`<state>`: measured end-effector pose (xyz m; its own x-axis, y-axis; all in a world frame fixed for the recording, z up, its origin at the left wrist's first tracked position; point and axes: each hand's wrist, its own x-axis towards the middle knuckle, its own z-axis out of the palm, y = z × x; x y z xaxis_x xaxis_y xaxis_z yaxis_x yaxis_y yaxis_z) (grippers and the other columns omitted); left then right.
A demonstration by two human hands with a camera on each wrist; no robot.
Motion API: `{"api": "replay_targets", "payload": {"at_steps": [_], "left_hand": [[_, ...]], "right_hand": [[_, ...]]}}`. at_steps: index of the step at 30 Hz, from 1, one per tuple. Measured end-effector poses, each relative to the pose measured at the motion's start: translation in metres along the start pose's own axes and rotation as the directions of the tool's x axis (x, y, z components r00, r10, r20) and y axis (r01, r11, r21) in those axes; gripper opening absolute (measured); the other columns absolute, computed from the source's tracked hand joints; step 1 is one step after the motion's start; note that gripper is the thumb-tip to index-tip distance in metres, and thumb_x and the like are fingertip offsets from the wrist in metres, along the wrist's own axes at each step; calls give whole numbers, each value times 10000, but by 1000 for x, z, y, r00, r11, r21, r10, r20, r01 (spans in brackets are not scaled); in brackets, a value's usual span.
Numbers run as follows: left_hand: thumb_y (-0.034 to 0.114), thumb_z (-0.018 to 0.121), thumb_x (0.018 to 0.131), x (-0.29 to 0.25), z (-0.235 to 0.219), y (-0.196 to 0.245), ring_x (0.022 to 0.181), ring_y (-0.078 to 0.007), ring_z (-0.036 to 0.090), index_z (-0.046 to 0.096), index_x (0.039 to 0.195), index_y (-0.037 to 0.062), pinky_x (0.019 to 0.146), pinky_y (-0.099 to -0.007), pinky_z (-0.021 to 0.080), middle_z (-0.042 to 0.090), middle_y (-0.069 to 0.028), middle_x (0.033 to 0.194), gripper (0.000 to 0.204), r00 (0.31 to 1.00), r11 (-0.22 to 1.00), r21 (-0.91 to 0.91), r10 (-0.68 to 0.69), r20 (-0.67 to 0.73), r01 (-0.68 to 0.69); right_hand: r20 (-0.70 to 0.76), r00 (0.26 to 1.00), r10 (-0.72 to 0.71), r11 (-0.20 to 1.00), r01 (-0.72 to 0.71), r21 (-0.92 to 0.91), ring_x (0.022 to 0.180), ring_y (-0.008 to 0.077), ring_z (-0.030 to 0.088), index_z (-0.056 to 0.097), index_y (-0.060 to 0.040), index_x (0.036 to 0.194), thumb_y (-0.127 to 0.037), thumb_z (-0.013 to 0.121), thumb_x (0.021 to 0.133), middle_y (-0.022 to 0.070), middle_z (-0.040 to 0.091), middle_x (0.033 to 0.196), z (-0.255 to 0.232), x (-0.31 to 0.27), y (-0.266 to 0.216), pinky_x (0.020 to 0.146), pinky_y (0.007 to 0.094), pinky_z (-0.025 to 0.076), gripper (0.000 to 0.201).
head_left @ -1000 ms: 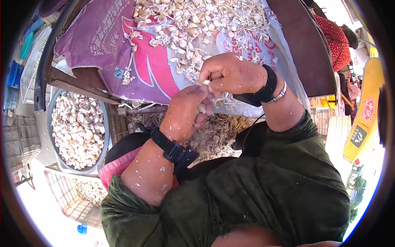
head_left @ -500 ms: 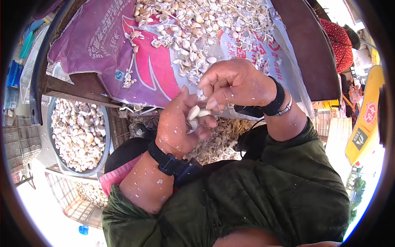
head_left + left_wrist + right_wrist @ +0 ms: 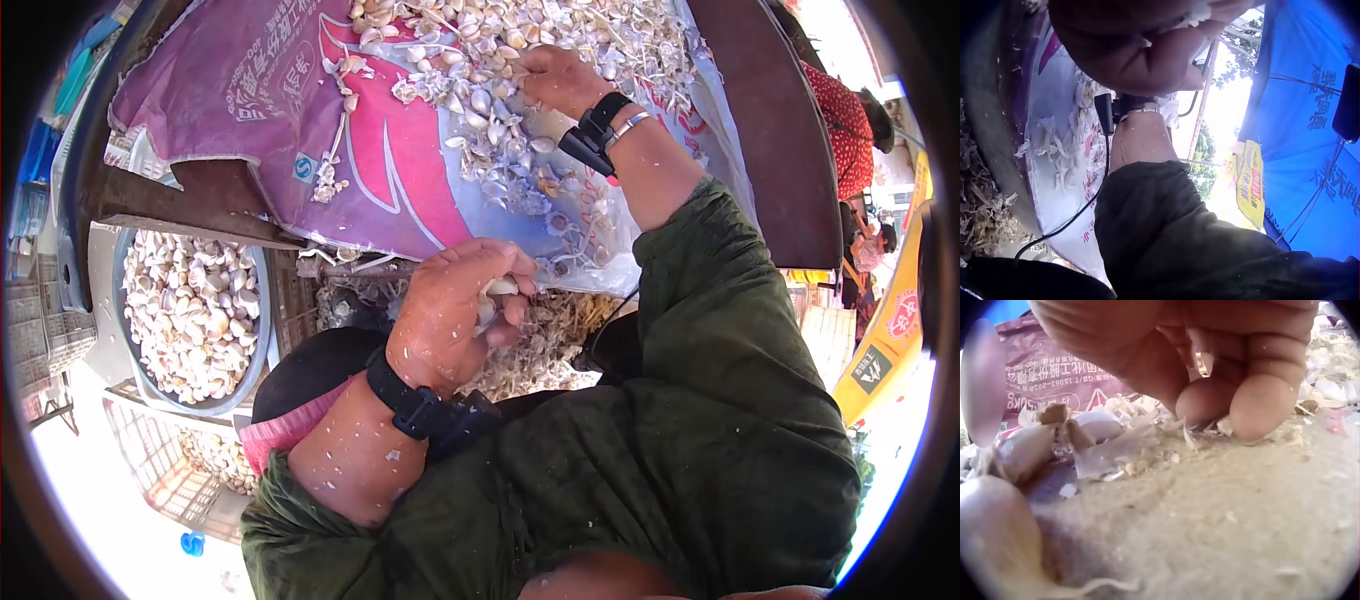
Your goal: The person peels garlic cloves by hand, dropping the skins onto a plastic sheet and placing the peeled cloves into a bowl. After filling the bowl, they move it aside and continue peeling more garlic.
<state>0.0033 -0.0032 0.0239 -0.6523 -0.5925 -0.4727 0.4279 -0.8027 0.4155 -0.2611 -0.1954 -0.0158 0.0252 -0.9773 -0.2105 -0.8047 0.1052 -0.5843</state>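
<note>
My left hand (image 3: 455, 310) is in front of the table edge, its fingers curled round whitish garlic cloves (image 3: 497, 290). In the left wrist view the underside of that hand fills the top, with a pale bit between the fingers. My right hand (image 3: 562, 80) reaches over the table to the near side of a heap of garlic cloves (image 3: 480, 104). Seen from the right wrist, its bent fingertips (image 3: 1263, 409) touch the littered surface among skins, with nothing visible between them. A large clove (image 3: 997, 537) lies close to the camera.
Printed purple sacking (image 3: 230, 100) covers the table, with clear plastic over part of it. At left stands a round tub (image 3: 265, 330) of cloves, above a crate (image 3: 150, 440) holding more. Dry skins (image 3: 530, 350) lie below the table edge. A dark metal bar (image 3: 75, 220) rises at left.
The two hands worked together on cloves; now my right hand has moved away and forward to the heap. My left hand stays near the edge, its fingers closed further round the cloves.
</note>
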Motion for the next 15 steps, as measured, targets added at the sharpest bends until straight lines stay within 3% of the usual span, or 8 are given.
{"api": "replay_targets", "payload": {"at_steps": [1, 2, 4, 5, 9, 12, 14, 15], "left_hand": [[224, 569, 920, -1, 0, -1, 614, -114, 527, 604, 906, 17, 456, -233, 367, 588, -55, 802, 210, 1000, 1000, 12, 1, 0, -1], [224, 569, 920, 0, -1, -2, 614, -114, 527, 604, 906, 17, 456, -233, 367, 588, -55, 802, 210, 1000, 1000, 16, -3, 7, 3], [227, 559, 936, 2, -1, -4, 624, -111, 525, 607, 955, 20, 472, -233, 372, 588, -50, 805, 214, 999, 1000, 2, 28, -35, -28], [227, 559, 936, 4, -1, -5, 624, -111, 525, 607, 955, 20, 472, -233, 372, 588, -50, 805, 214, 999, 1000, 5, 28, -30, -28], [221, 552, 943, 9, 3, -8, 631, -113, 525, 565, 1157, 8, 489, -241, 380, 590, -52, 811, 302, 992, 992, 26, 125, -27, -125], [220, 560, 939, 12, 4, -12, 629, -122, 525, 516, 1262, -1, 490, -246, 381, 592, -58, 815, 394, 983, 982, 30, 185, -11, -185], [215, 554, 955, 11, 6, -14, 587, -115, 502, 535, 1244, -1, 491, -254, 366, 590, -59, 804, 362, 979, 979, 16, 203, -8, -202], [218, 552, 954, 10, 6, -15, 586, -109, 489, 547, 1228, 6, 493, -241, 355, 580, -44, 805, 346, 979, 978, 35, 206, 8, -206]], "right_hand": [[18, 998, 52, 957, -55, 286, 753, 160, 668, 628, -14, 1081, -201, 685, 847, 78, 680, 904, -6, -15, -6, 658, 306, 544, 304], [10, 998, 57, 957, -57, 285, 753, 160, 668, 628, -14, 1081, -201, 685, 847, 78, 680, 904, -10, -22, -1, 658, 306, 544, 304], [188, 982, -33, 741, -103, 663, 737, 154, 663, 639, -15, 1059, -224, 712, 856, 85, 672, 869, -19, -38, 6, 636, 295, 542, 301], [185, 979, -84, 693, -76, 717, 738, 167, 665, 635, 6, 1092, -222, 709, 870, 105, 673, 838, -21, -48, 7, 639, 308, 550, 327], [262, 915, -306, 530, -65, 846, 700, 158, 675, 634, 10, 1116, -69, 618, 908, 76, 669, 866, -25, -97, -9, 630, 293, 558, 223], [242, 900, -362, 491, -36, 870, 692, 163, 683, 631, 8, 1119, -67, 619, 907, 77, 674, 880, -17, -135, -30, 626, 282, 557, 225], [253, 894, -370, 509, -32, 860, 701, 150, 681, 625, 12, 1123, -59, 622, 908, 72, 674, 895, -12, -160, -44, 633, 267, 553, 226], [246, 899, -363, 629, 42, 776, 715, 144, 681, 626, 21, 1115, -55, 618, 906, 77, 677, 905, -9, -170, -51, 642, 269, 559, 222]]}}
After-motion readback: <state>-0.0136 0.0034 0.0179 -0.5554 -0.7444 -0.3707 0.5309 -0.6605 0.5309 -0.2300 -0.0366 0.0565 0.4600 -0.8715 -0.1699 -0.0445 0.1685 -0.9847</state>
